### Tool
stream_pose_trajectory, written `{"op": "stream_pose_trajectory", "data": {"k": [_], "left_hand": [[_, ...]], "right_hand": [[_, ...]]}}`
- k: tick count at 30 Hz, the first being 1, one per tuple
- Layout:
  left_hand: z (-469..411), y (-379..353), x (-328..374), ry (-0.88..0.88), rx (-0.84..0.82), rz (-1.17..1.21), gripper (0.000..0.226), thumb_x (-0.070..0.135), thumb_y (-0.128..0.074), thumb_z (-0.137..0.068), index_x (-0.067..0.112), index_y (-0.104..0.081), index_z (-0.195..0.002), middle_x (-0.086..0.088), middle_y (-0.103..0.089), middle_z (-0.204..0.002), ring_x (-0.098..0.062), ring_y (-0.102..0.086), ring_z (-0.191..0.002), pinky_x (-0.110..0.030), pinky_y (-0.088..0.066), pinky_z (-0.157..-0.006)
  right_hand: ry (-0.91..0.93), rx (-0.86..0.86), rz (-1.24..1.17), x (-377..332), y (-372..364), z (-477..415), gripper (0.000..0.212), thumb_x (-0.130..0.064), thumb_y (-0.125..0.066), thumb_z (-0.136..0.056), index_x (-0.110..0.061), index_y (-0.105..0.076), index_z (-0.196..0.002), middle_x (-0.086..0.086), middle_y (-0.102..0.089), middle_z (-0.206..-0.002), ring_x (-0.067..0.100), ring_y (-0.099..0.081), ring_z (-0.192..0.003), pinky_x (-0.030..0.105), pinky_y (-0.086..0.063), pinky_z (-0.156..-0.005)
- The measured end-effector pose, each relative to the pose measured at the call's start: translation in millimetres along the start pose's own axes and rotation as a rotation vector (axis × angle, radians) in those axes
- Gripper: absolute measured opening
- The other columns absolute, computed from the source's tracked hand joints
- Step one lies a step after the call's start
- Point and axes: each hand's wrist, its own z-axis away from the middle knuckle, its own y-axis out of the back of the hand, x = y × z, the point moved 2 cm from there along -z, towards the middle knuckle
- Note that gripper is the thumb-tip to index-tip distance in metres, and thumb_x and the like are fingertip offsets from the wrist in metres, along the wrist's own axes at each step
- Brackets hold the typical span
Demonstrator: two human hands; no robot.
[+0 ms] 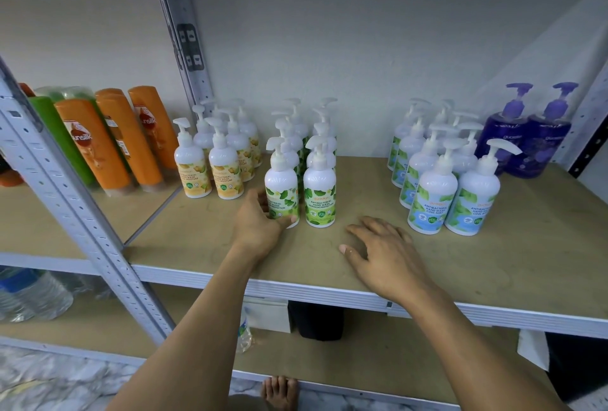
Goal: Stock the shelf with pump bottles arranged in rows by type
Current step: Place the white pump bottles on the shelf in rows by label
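shelf: bare matte tan board deck on a grey perforated steel frame; four bottle groups on it, all upright, files running front to back

yellow-label bottles, far left: round white plastic with white pumps; two files; at least six; the rear ones overlap, so no exact count

green-label bottles, middle: same shape; two files, roughly four deep; eight pumps visible

blue-label bottles, right: same shape, in a tighter cluster; at least eight; the rear ones are partly hidden

purple bottles, back right: two; bigger; translucent violet with violet pumps; side by side and touching

left hand grips the front-left green bottle low on its body; fingers curled round its left side, thumb on the label near the base; the bottle stands on the deck at the head of the left green file, just beside its front-row mate

right hand lies palm down on the deck between the green and blue groups; fingers loosely spread, holding nothing

next bay left: orange shampoo bottles, glossy, tapered, cap down; at least three; green ones behind them; lower shelf left: clear water bottles
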Motion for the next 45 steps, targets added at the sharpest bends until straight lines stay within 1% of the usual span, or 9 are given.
{"op": "stream_pose_trajectory", "data": {"k": [2,5,9,16,26,30,33,39,45], "left_hand": [[1,0,1,0.000,0.021,-0.015,0.070,0.023,-0.093,-0.069,0.017,-0.050,-0.124,0.006,-0.063,-0.113,-0.013,-0.062,-0.101,-0.030,-0.052,-0.086],[0,2,2,0.015,-0.021,-0.015,0.068,0.024,-0.092,-0.069,0.021,-0.049,-0.123,0.011,-0.061,-0.110,-0.009,-0.062,-0.100,-0.022,-0.048,-0.079],[-2,5,1,0.010,-0.079,-0.016,0.066,0.013,-0.087,-0.076,0.012,-0.052,-0.133,0.004,-0.065,-0.117,0.003,-0.060,-0.095,-0.011,-0.046,-0.075],[-3,0,-2,0.015,-0.031,-0.043,0.068,0.019,-0.089,-0.075,0.013,-0.053,-0.132,0.001,-0.066,-0.121,-0.017,-0.064,-0.106,-0.035,-0.053,-0.095],[-1,0,-7,0.005,-0.062,-0.092,0.076,0.037,-0.087,-0.072,0.021,-0.049,-0.136,0.004,-0.063,-0.128,-0.017,-0.061,-0.114,-0.045,-0.053,-0.099],[18,9,-8,-0.013,-0.094,-0.463,0.079,0.057,-0.071,-0.083,0.020,-0.039,-0.145,-0.004,-0.045,-0.147,-0.029,-0.044,-0.134,-0.047,-0.037,-0.112],[39,18,-8,-0.059,-0.084,-0.741,0.072,0.069,-0.047,-0.091,0.022,-0.042,-0.144,-0.002,-0.039,-0.153,-0.026,-0.033,-0.142,-0.048,-0.022,-0.119],[70,16,-2,-0.087,-0.202,-0.904,0.071,0.068,-0.021,-0.098,0.028,-0.028,-0.156,-0.001,-0.021,-0.166,-0.027,-0.012,-0.153,-0.054,-0.011,-0.121],[101,15,11,-0.062,-0.255,-0.862,0.065,0.065,-0.019,-0.100,0.033,-0.026,-0.156,0.000,-0.015,-0.167,-0.028,-0.006,-0.154,-0.057,-0.006,-0.121]], "right_hand": [[-0.002,0.001,0.000,0,-1,0,0.054,-0.060,-0.037,-0.098,-0.037,-0.044,-0.146,-0.007,-0.033,-0.158,0.012,-0.023,-0.147,0.036,-0.015,-0.118],[-0.001,0.006,0.004,1,-1,0,0.054,-0.061,-0.037,-0.098,-0.037,-0.044,-0.146,-0.007,-0.034,-0.158,0.011,-0.024,-0.146,0.036,-0.015,-0.117],[0.004,0.003,0.000,1,-1,0,0.054,-0.060,-0.037,-0.098,-0.037,-0.044,-0.146,-0.007,-0.033,-0.158,0.011,-0.023,-0.147,0.036,-0.015,-0.118],[0.000,-0.003,0.005,1,-1,0,0.055,-0.061,-0.036,-0.098,-0.037,-0.043,-0.147,-0.006,-0.032,-0.159,0.012,-0.023,-0.147,0.037,-0.015,-0.118],[-0.027,-0.011,0.016,0,2,1,0.057,-0.063,-0.036,-0.097,-0.036,-0.042,-0.147,-0.005,-0.032,-0.159,0.013,-0.022,-0.147,0.040,-0.016,-0.118],[-0.089,-0.020,0.045,0,8,3,0.065,-0.069,-0.034,-0.094,-0.035,-0.038,-0.149,-0.004,-0.030,-0.159,0.016,-0.021,-0.148,0.043,-0.016,-0.119],[-0.096,-0.047,0.058,-1,7,4,0.068,-0.070,-0.030,-0.094,-0.034,-0.036,-0.151,-0.003,-0.028,-0.160,0.017,-0.020,-0.149,0.043,-0.015,-0.119],[-0.114,-0.057,0.061,-7,10,13,0.067,-0.068,-0.027,-0.095,-0.032,-0.036,-0.152,-0.002,-0.029,-0.161,0.017,-0.020,-0.149,0.044,-0.016,-0.120],[-0.093,-0.132,0.066,-4,25,52,0.062,-0.060,-0.024,-0.101,-0.030,-0.028,-0.155,0.000,-0.018,-0.165,0.019,-0.014,-0.151,0.043,-0.012,-0.121]]}}
